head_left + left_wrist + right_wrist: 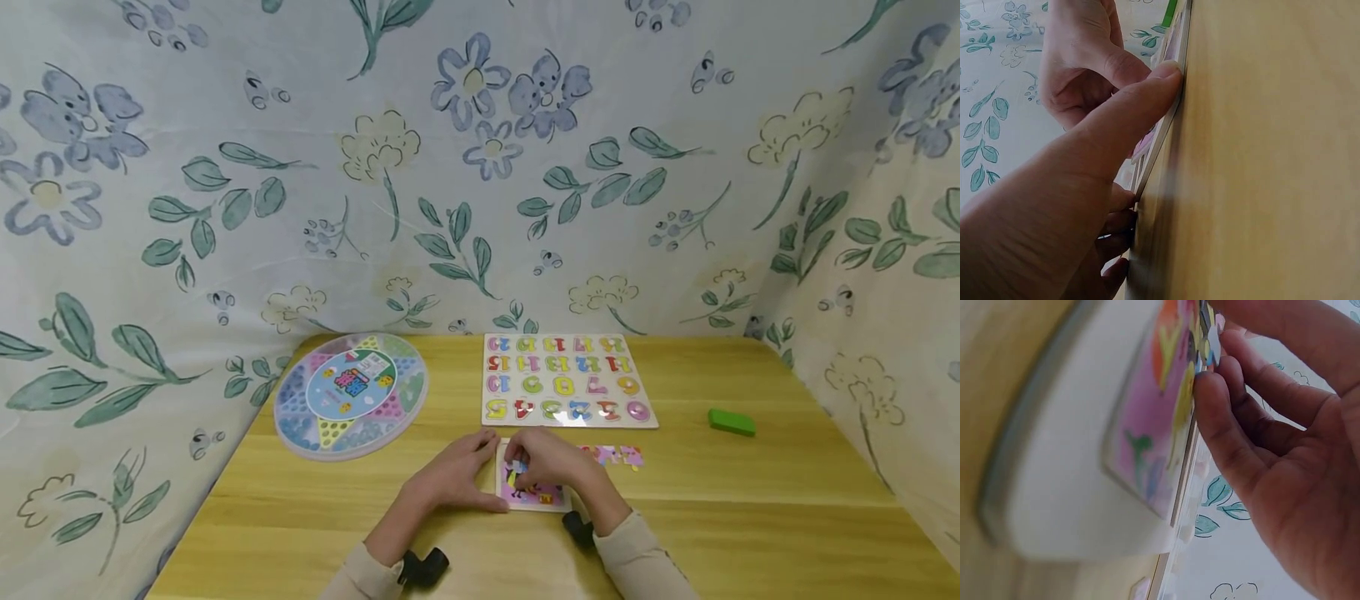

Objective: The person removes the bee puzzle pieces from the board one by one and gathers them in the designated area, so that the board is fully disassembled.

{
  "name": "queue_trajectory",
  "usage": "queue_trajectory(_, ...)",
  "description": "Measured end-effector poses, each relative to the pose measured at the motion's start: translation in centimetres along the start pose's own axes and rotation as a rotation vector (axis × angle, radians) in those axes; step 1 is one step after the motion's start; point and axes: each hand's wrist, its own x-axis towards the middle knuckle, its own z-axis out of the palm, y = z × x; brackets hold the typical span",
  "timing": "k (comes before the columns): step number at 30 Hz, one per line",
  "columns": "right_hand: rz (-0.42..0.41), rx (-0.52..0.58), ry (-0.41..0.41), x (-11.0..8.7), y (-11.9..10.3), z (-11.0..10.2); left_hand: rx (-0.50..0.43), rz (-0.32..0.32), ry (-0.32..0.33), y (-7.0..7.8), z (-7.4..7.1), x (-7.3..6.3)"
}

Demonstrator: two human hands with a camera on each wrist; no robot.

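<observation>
A small jigsaw board (543,507) with a pale frame and a pink picture lies flat on the wooden table. My left hand (457,477) holds its left side, the thumb on the near edge and the fingers at the far end; the left wrist view shows this thumb (1147,94) on the frame. Over the picture, my right hand (557,460) pinches a small colourful jigsaw piece (1213,345) between thumb and fingers. Part of the picture is hidden under that hand. Right of the board lie loose pink jigsaw pieces (630,456).
A number puzzle board (572,423) lies just behind the jigsaw. At the back left is a round game board (352,385) with a star pattern. Off to the right sits a green block (731,422). Floral cloth (480,250) hangs behind the table.
</observation>
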Motion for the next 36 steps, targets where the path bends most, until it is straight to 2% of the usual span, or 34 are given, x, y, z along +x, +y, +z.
queue_trajectory(20,0.038,0.033,-0.003,0.12,0.23,-0.14,-0.023,-0.012,-0.009,0.05,-0.01,-0.01)
queue_trajectory(36,0.030,0.045,-0.002,0.16,0.63,-0.24,-0.018,-0.023,-0.010,-0.02,0.00,-0.09)
